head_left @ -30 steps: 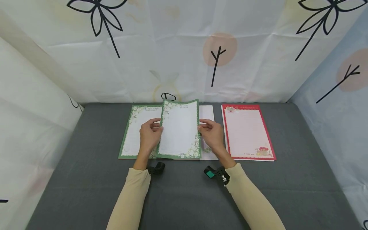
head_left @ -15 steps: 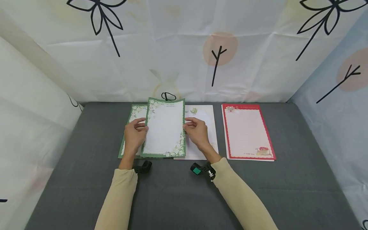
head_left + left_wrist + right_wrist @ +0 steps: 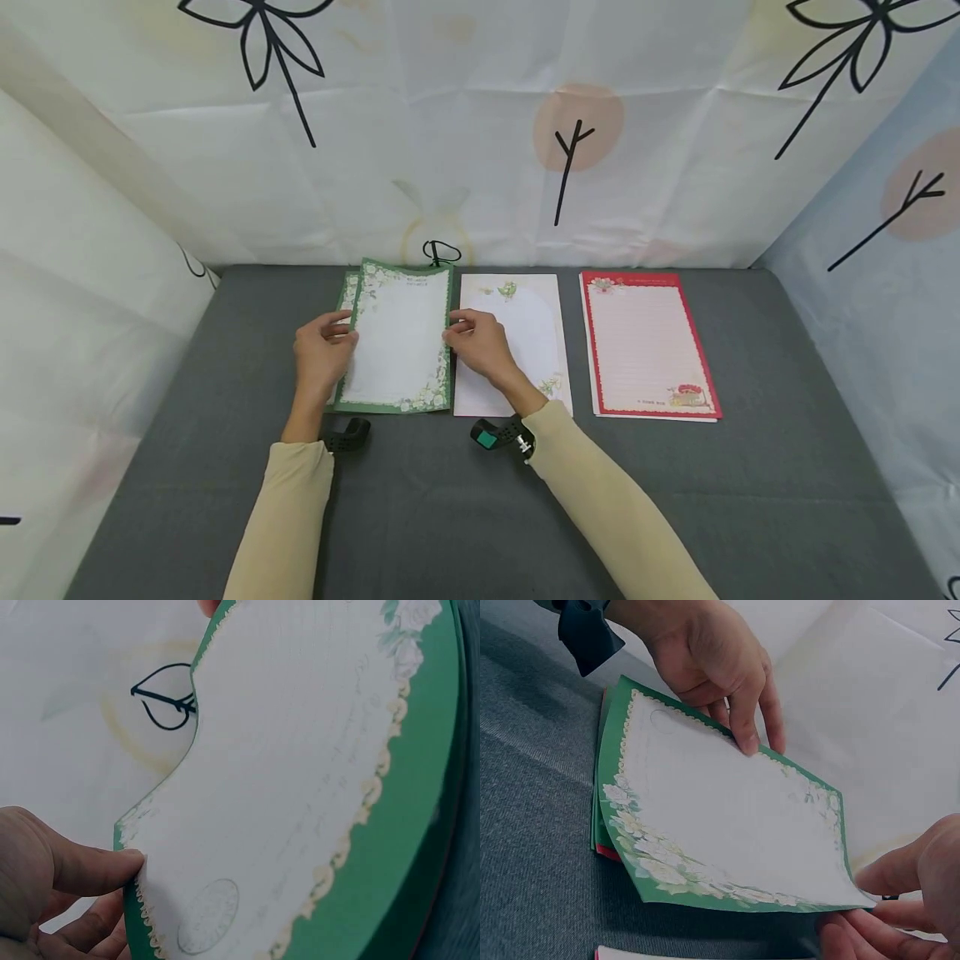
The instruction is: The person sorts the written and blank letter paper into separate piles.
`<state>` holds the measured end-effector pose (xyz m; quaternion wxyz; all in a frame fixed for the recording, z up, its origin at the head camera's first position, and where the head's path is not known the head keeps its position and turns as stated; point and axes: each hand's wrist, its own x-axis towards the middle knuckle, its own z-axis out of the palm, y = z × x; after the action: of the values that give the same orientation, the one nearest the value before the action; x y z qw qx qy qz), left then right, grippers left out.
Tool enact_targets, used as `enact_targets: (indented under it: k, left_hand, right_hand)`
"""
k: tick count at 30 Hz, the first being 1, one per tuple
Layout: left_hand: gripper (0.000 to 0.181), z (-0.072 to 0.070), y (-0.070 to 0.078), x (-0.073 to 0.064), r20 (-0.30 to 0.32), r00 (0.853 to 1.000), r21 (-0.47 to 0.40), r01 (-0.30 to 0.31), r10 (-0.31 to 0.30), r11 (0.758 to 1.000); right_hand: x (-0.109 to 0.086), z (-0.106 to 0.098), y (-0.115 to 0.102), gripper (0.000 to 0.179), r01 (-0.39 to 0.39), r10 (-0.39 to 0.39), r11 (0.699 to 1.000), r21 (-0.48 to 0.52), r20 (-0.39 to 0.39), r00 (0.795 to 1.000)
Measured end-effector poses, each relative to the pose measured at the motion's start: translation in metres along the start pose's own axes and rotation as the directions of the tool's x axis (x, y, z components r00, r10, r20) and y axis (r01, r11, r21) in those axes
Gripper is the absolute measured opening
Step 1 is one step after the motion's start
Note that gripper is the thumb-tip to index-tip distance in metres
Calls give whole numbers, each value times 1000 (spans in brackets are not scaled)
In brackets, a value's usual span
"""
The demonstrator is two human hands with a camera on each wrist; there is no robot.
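Note:
A sheet of paper (image 3: 401, 342) with a green floral border is held above the left stack, its upper edge bowed. My left hand (image 3: 321, 354) pinches its left edge between thumb and fingers; my right hand (image 3: 483, 346) pinches the opposite edge. The left wrist view has the thumb of the left hand (image 3: 52, 885) lying over the sheet's border. In the right wrist view, the sheet (image 3: 720, 810) curves between both hands, a little above the stack. Most of the green-bordered stack (image 3: 347, 292) is hidden beneath it.
Right of the held sheet lies white paper (image 3: 517, 333) with small leafy prints. Farther right is a stack of red-bordered paper (image 3: 648, 350). All lie toward the back of the grey table (image 3: 480, 517), near the printed cloth wall (image 3: 480, 167).
Both hands have moved left together, carrying the green-bordered sheet from over the white paper to over the green-bordered stack. More of the white paper is now uncovered.

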<state>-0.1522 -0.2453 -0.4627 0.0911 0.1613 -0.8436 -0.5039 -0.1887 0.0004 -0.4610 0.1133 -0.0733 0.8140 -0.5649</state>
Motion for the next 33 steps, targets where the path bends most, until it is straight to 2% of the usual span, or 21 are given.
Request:
enact_targets:
  k: [10,16,19,27,33]
  left_hand:
    - [38,-11,-4,6,-48,998,90,35,-31,995]
    - [36,-12,-4,9,-67,998,170,24,-13,985]
    - [38,-13,-3,10,-52,998,200,33,-23,979]
    - [45,-15,-2,9,40,996,220,66,-77,973]
    - [47,-15,-3,10,55,996,210,59,-72,976]
  right_hand:
    - [7,8,-6,45,-34,47,993,-112,117,992]
    - [12,12,-8,48,-31,53,990,-141,152,987]
    - [13,13,-10,49,-35,59,988,-152,156,986]
    - [14,15,-12,51,-24,53,986,-162,180,982]
    - [14,15,-13,51,-13,44,986,-166,181,982]
